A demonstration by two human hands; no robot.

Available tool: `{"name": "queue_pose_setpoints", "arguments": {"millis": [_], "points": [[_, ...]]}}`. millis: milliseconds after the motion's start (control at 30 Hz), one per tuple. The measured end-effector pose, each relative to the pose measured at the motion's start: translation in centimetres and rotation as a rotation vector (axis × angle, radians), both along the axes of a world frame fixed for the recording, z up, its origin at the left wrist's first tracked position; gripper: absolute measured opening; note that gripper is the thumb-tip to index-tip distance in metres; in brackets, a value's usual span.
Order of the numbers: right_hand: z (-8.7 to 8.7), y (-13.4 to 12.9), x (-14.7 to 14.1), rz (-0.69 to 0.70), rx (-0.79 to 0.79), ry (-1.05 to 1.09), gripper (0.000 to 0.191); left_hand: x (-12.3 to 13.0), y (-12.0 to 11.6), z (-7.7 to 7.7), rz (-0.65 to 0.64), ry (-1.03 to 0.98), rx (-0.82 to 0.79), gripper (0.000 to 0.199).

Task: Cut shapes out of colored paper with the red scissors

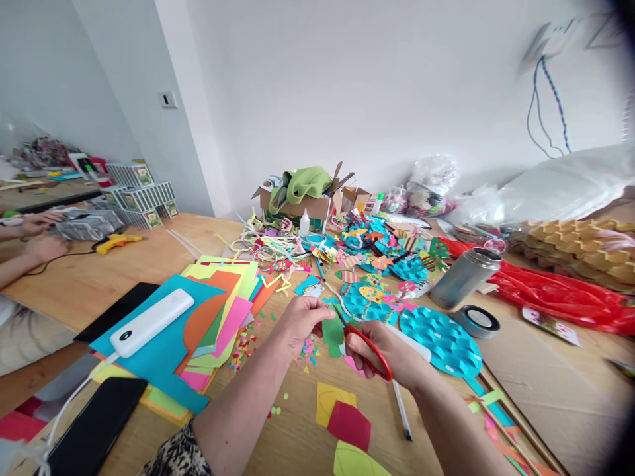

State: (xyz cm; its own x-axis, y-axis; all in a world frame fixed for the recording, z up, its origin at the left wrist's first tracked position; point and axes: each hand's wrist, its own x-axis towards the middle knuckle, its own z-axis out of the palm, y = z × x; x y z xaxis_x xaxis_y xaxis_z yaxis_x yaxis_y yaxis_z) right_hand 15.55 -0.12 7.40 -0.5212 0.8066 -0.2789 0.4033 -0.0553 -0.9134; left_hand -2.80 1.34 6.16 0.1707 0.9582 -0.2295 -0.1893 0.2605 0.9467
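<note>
My left hand (303, 322) pinches a small green paper piece (333, 336) by its upper left edge. My right hand (380, 350) is closed round the red handles of a pair of scissors (373, 350), whose blades meet the top right of the green paper. Below the hands lie a yellow paper piece (325, 400) with a pencil outline, a dark red piece (350, 424) and a lime piece (358, 461). A pen (401, 410) rests under my right wrist. Tiny paper scraps (307, 350) are scattered beside my left hand.
Coloured paper sheets (218, 330) carry a white power bank (153, 322) on the left. Decorated paper fish (372, 294) and blue scalloped paper (441, 340) lie ahead. A metal bottle (464, 277) stands at right. Another person's hands (47, 248) work at far left near a yellow glue gun (116, 242).
</note>
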Motion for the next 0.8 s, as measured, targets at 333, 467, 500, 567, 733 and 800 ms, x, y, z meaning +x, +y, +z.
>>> {"name": "queue_pose_setpoints", "arguments": {"millis": [333, 467, 500, 567, 733, 800], "points": [[0.1, 0.01, -0.03, -0.002, -0.013, 0.01, 0.064, -0.04, 0.02, -0.11, -0.007, 0.003, -0.002, 0.024], [0.01, 0.01, -0.01, -0.026, -0.02, -0.002, 0.063, -0.05, 0.01, -0.14, 0.011, -0.002, -0.002, 0.022], [-0.02, 0.02, 0.0, -0.027, -0.021, -0.004, 0.063, -0.06, 0.0, -0.15, 0.014, -0.004, -0.001, 0.022], [-0.06, 0.03, 0.01, -0.026, -0.02, -0.006, 0.063, -0.09, 0.01, -0.17, 0.014, -0.007, 0.003, 0.022], [0.01, 0.03, 0.0, -0.003, -0.004, -0.01, 0.066, -0.1, 0.12, -0.27, -0.001, 0.0, 0.008, 0.023], [-0.02, 0.05, 0.01, 0.014, 0.003, 0.005, 0.067, -0.06, 0.13, -0.32, -0.006, 0.002, 0.009, 0.022]]}}
